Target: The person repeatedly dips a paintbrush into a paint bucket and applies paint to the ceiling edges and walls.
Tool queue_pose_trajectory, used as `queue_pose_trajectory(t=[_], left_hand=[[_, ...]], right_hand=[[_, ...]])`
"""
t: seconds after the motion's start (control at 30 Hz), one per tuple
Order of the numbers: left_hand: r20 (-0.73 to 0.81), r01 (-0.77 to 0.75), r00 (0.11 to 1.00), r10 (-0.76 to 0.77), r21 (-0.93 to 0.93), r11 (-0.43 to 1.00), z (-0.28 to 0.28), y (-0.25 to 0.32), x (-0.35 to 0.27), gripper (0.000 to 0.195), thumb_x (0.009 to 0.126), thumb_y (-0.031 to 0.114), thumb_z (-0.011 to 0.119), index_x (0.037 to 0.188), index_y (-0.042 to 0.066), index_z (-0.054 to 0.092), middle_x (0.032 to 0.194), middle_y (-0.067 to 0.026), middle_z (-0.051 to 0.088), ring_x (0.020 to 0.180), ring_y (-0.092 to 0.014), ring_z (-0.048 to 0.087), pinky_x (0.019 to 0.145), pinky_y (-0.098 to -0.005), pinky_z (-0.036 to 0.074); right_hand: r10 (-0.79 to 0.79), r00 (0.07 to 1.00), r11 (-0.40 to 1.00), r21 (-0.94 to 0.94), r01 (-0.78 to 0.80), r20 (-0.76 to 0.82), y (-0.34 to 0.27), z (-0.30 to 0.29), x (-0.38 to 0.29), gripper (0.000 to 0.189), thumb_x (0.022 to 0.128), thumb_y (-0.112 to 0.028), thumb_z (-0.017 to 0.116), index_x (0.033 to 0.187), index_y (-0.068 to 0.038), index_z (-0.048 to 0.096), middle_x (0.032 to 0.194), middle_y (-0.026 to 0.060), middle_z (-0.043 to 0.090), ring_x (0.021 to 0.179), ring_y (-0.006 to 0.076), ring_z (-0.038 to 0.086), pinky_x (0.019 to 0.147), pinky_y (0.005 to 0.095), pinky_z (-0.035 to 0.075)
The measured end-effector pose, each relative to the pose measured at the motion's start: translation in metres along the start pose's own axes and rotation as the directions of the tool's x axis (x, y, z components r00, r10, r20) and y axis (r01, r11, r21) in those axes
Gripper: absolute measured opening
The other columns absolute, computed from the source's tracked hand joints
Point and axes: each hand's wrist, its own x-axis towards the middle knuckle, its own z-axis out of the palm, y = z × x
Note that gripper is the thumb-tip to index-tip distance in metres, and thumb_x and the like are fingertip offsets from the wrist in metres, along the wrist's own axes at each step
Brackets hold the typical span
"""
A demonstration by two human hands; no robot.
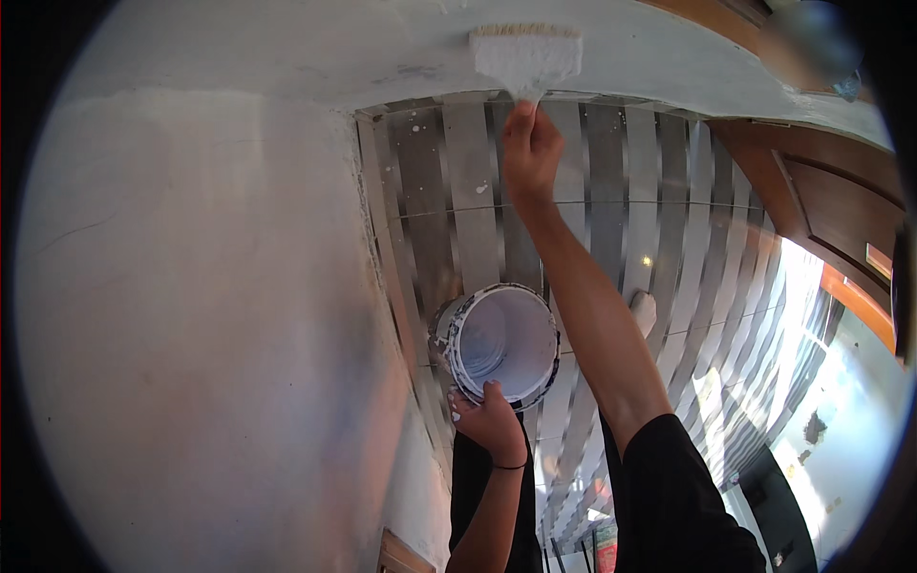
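My right hand [531, 150] is closed around the handle of a wide, flat paintbrush [528, 57]. White paint coats the brush, and its bristles lie at the pale wall [358, 54] in front of me; whether they press on it cannot be told. Lower down, my left hand [491, 422] grips the near rim of a paint bucket [557, 344] with its thumb over the edge. Dried paint is crusted on the bucket's rim and side. Whitish paint shows inside it. White spots mark the fingers of my left hand.
A painted wall [200, 301] runs along the left side. Striped floor tiles [469, 157] with white paint drips lie below. To the right stands a brown wooden door [831, 186], and sunlight falls across the floor. One bare foot [643, 312] shows beside my right forearm.
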Motion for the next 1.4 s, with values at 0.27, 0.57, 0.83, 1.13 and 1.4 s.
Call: queue_pose_trajectory(t=[0.27, 0.57, 0.83, 1.13, 1.4], left_hand=[[0.034, -0.032, 0.999, 0.033, -0.013, 0.999, -0.006, 0.0, 0.003, 0.048, 0.077, 0.01, 0.063, 0.115, -0.015, 0.052, 0.11, -0.0271, 0.061, 0.098, -0.035, 0.062, 0.09, -0.0401, 0.046], [0.062, -0.013, 0.998, 0.013, -0.012, 1.0, -0.01, -0.002, 0.008, 0.044, 0.076, 0.01, 0.063, 0.111, -0.015, 0.054, 0.108, -0.0268, 0.061, 0.096, -0.037, 0.061, 0.089, -0.0405, 0.047], [0.059, 0.061, 0.996, -0.061, -0.005, 0.998, -0.009, 0.022, 0.003, 0.043, 0.076, 0.011, 0.063, 0.11, -0.015, 0.053, 0.108, -0.0285, 0.059, 0.097, -0.039, 0.06, 0.088, -0.0422, 0.047], [0.015, -0.026, 1.0, 0.025, 0.038, 0.999, -0.014, 0.004, 0.007, 0.042, 0.076, 0.013, 0.063, 0.108, -0.014, 0.055, 0.106, -0.0264, 0.06, 0.097, -0.039, 0.058, 0.091, -0.0431, 0.044], [0.013, -0.015, 1.0, 0.015, 0.004, 1.0, -0.01, 0.008, 0.002, 0.044, 0.077, 0.014, 0.063, 0.109, -0.014, 0.054, 0.105, -0.0267, 0.06, 0.095, -0.042, 0.059, 0.089, -0.0442, 0.045]], right_hand=[[0.161, 0.985, 0.984, -0.09, -0.154, 0.07, 0.023, -0.035, -0.051, 0.043, 0.102, -0.034, 0.049, 0.069, -0.006, 0.046, 0.062, -0.0055, 0.04, 0.057, 0.004, 0.033, 0.049, 0.0247, 0.027], [-0.075, 0.997, 0.997, 0.0, 0.075, -0.004, -0.029, 0.017, -0.001, 0.044, 0.102, -0.035, 0.047, 0.069, -0.006, 0.045, 0.062, -0.0047, 0.041, 0.057, 0.0046, 0.034, 0.05, 0.0236, 0.028], [0.045, 0.999, 0.999, 0.015, -0.045, -0.004, 0.024, 0.027, -0.011, 0.048, 0.101, -0.038, 0.048, 0.067, -0.005, 0.044, 0.06, -0.0039, 0.04, 0.057, 0.0057, 0.035, 0.05, 0.0261, 0.028], [0.076, 0.995, 0.992, -0.104, -0.068, 0.07, -0.018, 0.017, -0.036, 0.045, 0.101, -0.032, 0.051, 0.066, -0.005, 0.043, 0.059, -0.0062, 0.038, 0.059, 0.004, 0.032, 0.049, 0.026, 0.027], [0.003, 0.999, 0.984, -0.177, -0.012, -0.048, -0.002, 0.033, -0.022, 0.046, 0.098, -0.036, 0.053, 0.071, 0.001, 0.053, 0.053, 0.0101, 0.035, 0.054, 0.0106, 0.033, 0.046, 0.0337, 0.032]])
